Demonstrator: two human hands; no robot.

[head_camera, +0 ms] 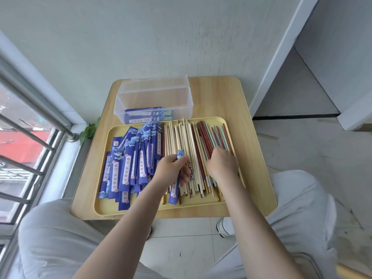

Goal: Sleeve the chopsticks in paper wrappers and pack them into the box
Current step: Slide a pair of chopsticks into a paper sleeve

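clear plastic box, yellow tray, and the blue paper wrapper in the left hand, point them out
clear plastic box (154, 98): head view, on its front wall
yellow tray (161, 211): head view, on its near rim
blue paper wrapper (174, 190): head view, lower part below the left hand (171, 170)

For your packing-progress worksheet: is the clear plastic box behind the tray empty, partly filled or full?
Partly filled. The clear box has no lid on, and a few blue wrapped chopsticks lie flat along its near side; the rest of its floor is bare.
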